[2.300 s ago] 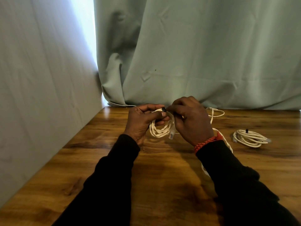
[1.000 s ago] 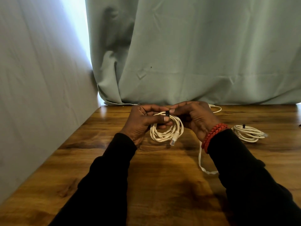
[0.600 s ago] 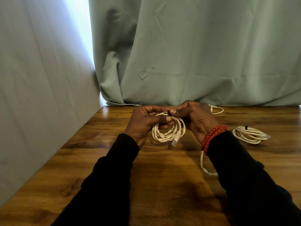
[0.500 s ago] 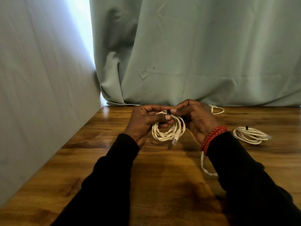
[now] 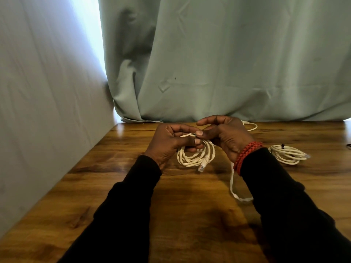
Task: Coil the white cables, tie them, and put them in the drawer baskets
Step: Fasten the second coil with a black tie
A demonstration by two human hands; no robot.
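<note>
The coiled white cable [image 5: 195,155] hangs at the centre of the frame, held above the table [image 5: 95,186] by both my hands. My left hand [image 5: 171,144] curls round its top, thumb pressing. My right hand [image 5: 226,133] pinches the same spot, forefinger raised. Right of centre lies a second coil [image 5: 287,154], tied. A loose cable [image 5: 234,188] trails under my right wrist. Grey-green curtains [image 5: 228,63] fill the upper frame.

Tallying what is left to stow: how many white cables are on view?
3. One coil held in both hands at centre; one tied coil lying on the table to the right; one loose cable trailing under the right wrist. More may be hidden.
</note>
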